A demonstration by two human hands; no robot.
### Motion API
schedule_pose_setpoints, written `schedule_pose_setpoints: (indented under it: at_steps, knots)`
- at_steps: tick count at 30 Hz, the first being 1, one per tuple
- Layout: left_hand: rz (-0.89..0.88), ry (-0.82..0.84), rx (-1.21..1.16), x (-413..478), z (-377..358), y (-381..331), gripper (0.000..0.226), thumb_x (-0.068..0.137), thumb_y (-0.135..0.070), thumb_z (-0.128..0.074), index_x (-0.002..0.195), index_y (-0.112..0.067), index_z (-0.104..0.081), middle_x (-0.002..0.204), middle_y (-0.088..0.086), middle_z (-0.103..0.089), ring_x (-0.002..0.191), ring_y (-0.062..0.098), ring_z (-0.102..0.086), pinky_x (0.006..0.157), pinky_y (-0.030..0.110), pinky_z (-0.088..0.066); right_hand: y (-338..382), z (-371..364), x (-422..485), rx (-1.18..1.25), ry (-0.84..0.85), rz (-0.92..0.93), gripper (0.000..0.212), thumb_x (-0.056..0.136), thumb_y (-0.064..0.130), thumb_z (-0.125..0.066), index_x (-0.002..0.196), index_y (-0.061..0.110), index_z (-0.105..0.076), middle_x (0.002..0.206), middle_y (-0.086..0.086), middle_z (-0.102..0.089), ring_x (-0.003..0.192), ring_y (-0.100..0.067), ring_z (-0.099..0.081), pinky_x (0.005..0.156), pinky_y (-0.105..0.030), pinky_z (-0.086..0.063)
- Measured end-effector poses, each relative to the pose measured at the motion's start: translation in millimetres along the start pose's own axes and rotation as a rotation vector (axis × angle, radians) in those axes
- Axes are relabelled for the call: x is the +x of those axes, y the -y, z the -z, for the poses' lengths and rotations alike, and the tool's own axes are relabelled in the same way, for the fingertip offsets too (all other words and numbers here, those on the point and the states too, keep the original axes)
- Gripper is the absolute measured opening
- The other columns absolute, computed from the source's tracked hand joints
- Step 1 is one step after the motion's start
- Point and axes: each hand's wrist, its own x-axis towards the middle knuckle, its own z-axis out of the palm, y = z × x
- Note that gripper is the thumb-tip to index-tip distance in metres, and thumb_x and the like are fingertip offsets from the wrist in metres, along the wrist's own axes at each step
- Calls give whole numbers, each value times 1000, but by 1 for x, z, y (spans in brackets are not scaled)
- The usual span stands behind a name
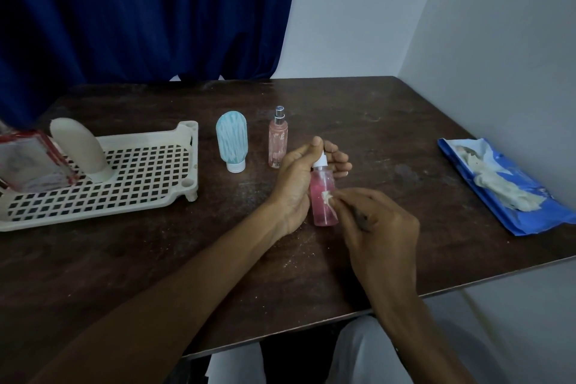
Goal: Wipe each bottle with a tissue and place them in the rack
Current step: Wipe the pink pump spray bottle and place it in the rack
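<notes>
My left hand [299, 178] grips a pink spray bottle [324, 206] near its white cap, holding it upright over the table's middle. My right hand [377, 224] pinches a small white tissue [326, 196] against the bottle's side. A pale blue tube bottle [232, 140] stands cap-down on the table, and a slim peach spray bottle [278, 140] stands just right of it. The cream plastic rack [131, 184] sits at the left and holds a cream tube bottle [82, 153] and a clear red-edged box-shaped bottle [31, 165].
A blue tissue packet [511, 193] with white tissue spilling from it lies at the table's right edge by the wall. The dark wooden table [156, 259] has white specks on it. A blue curtain hangs behind.
</notes>
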Motion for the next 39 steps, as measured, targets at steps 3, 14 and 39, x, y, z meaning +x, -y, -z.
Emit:
schedule_pose_setpoints:
  at_steps: [3,14,39]
  knots:
    - [8,6,-11,-2,-1,0,32,106,-25,-41,92,-4,-61,80,8,-70,76,19,-70,80,33,-57,7,-5,6,-1,-4,29,16,82,5,-79,97,11,-79,95,-1,-74,86,-10,-68,82,-8,-47]
    - [35,5,-41,-1,-1,-1,32,105,-26,-42,92,-5,-61,81,9,-71,77,19,-71,77,31,-59,5,-7,15,-28,-12,47,14,84,7,-76,97,11,-78,96,-2,-74,88,-12,-68,83,-8,-46]
    - [18,40,13,-3,0,-4,34,107,-29,-38,103,-3,-60,100,14,-74,83,21,-71,77,31,-59,5,-7,18,-54,46,90,14,85,5,-75,97,11,-78,95,-1,-74,87,-11,-66,84,-2,-39]
